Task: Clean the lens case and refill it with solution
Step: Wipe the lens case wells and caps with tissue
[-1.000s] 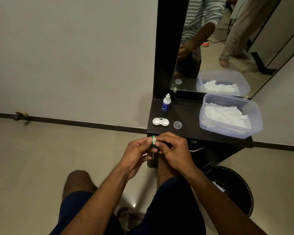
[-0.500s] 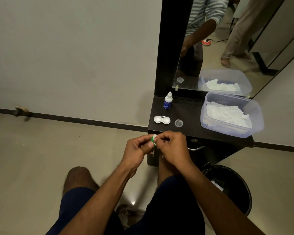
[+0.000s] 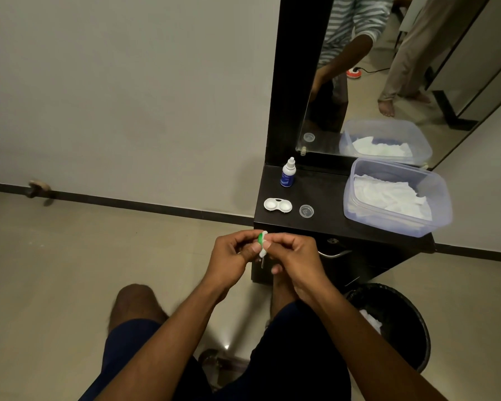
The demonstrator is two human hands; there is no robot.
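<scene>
My left hand and my right hand meet in front of the dark cabinet, just below its front edge. Between their fingertips sits a small green lens case cap with a white scrap of tissue against it; both hands pinch this bundle. The white lens case lies open, without caps, on the cabinet top. Behind it stands the solution bottle, white with a blue label. A small clear cap lies right of the case.
A clear plastic tub of white tissues fills the right side of the cabinet top. A mirror rises behind it. A black waste bin with crumpled tissue stands on the floor at the right, beside my knee.
Both hands stay together on the green cap and tissue, with small finger movements. The view has shifted slightly.
</scene>
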